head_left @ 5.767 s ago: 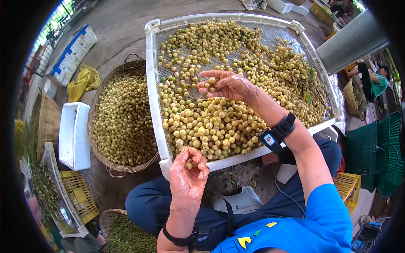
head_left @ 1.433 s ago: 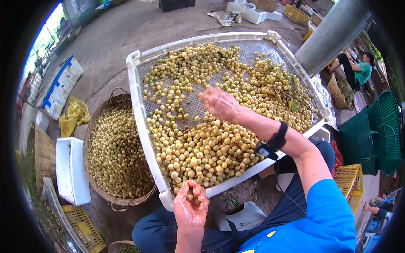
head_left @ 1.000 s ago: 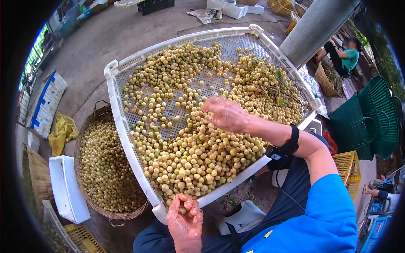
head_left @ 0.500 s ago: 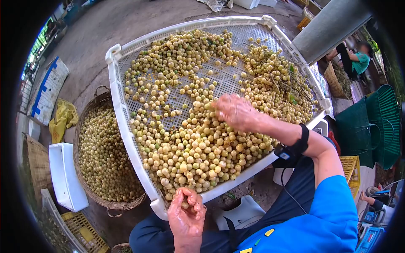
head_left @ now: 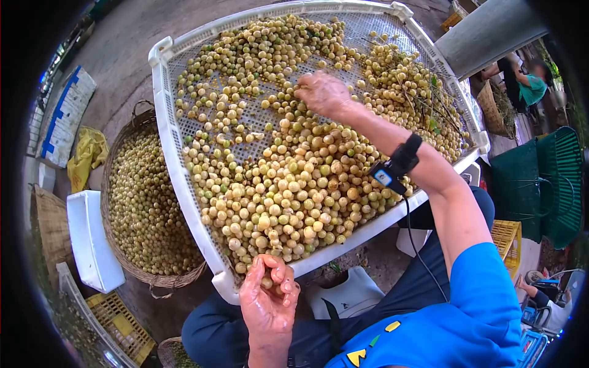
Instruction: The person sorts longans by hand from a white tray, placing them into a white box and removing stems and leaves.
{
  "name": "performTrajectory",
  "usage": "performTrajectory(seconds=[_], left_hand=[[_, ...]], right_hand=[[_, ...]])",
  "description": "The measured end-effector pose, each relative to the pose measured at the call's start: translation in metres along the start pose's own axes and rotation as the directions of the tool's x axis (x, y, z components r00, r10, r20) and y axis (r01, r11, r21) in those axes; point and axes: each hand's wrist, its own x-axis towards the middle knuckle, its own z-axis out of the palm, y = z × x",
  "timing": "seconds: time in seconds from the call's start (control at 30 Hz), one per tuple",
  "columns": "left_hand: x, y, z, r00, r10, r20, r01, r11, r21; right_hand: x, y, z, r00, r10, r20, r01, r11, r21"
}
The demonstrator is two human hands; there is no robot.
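Note:
A white plastic tray [head_left: 164, 116] with a perforated bottom carries many small, round, yellow-tan, langsat-like fruits [head_left: 288, 202], some greenish. Held at its front edge, my left hand [head_left: 267, 297] is wet and curled around one such fruit [head_left: 267, 283], fingers closed. My right hand [head_left: 323, 95] reaches over the middle of the tray, its bent fingers pointing down at the fruits by the upper heap. Its fingertips are hidden, so what they pinch cannot be seen. Fruits still on twigs [head_left: 423, 101] lie at the tray's right side.
Left of the tray stands a wicker basket [head_left: 116, 242] full of the same fruits, beside a white foam box [head_left: 92, 242]. A thick pillar [head_left: 491, 37], green baskets [head_left: 518, 184] and a yellow crate [head_left: 506, 236] stand to the right. Another person [head_left: 532, 86] sits farther back.
My right hand has moved up and slightly left across the tray, away from the near heap. My left hand keeps its curl around the fruit. The view has shifted slightly.

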Motion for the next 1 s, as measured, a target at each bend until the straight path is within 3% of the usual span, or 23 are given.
performTrajectory(seconds=[0.03, 0.23, 0.3, 0.47, 0.53, 0.57, 0.63, 0.7, 0.77, 0.83, 0.9, 0.93, 1.0], left_hand=[[0.0, 0.0, 0.0, 1.0, -0.002, -0.002, 0.002, 1.0, 0.004], [0.001, -0.002, 0.0, 1.0, -0.01, 0.014, 0.009, 1.0, 0.008], [-0.001, -0.003, 0.0, 1.0, -0.005, 0.016, 0.005, 1.0, 0.01], [0.0, -0.003, -0.002, 1.0, -0.013, 0.011, 0.013, 1.0, 0.013], [-0.001, -0.003, -0.002, 1.0, -0.009, -0.006, 0.009, 0.999, 0.042], [-0.001, -0.002, -0.001, 1.0, 0.001, -0.015, 0.0, 1.0, 0.027], [-0.002, -0.002, -0.003, 1.0, -0.023, -0.019, 0.023, 0.999, 0.03], [-0.003, -0.001, -0.003, 0.999, -0.018, -0.027, 0.018, 1.0, 0.015], [-0.005, 0.001, -0.002, 0.999, -0.047, -0.025, 0.048, 0.997, 0.055], [-0.005, 0.003, -0.003, 0.998, -0.046, -0.037, 0.048, 0.997, 0.056], [-0.004, 0.004, -0.003, 0.999, -0.047, -0.02, 0.048, 0.997, 0.057], [-0.004, 0.004, -0.003, 0.998, -0.05, -0.026, 0.051, 0.997, 0.057], [-0.003, 0.005, -0.003, 0.999, -0.038, -0.032, 0.039, 0.998, 0.052]], right_hand=[[0.002, -0.014, 0.004, 0.998, 0.019, 0.058, -0.022, 0.999, 0.042], [-0.045, -0.099, 0.012, 0.878, -0.343, 0.335, 0.307, 0.938, 0.158], [-0.072, -0.119, 0.024, 0.901, -0.418, 0.115, 0.423, 0.905, -0.028], [-0.113, -0.125, -0.002, 0.785, -0.564, 0.256, 0.557, 0.823, 0.107], [-0.13, -0.115, -0.002, 0.692, -0.72, 0.049, 0.708, 0.69, 0.152], [-0.132, -0.11, -0.011, 0.681, -0.73, 0.059, 0.716, 0.68, 0.161], [-0.122, -0.103, -0.04, 0.663, -0.747, 0.055, 0.708, 0.648, 0.281], [-0.099, -0.095, -0.051, 0.761, -0.635, 0.131, 0.62, 0.772, 0.14], [-0.061, -0.072, -0.032, 0.807, -0.582, 0.101, 0.546, 0.8, 0.248], [-0.031, -0.063, -0.024, 0.898, -0.41, 0.158, 0.37, 0.899, 0.233], [0.005, -0.057, -0.015, 0.946, -0.215, 0.24, 0.197, 0.975, 0.098], [0.017, -0.055, -0.006, 0.946, -0.213, 0.245, 0.193, 0.976, 0.101], [0.035, -0.053, 0.013, 0.964, -0.265, -0.011, 0.265, 0.964, -0.025]])
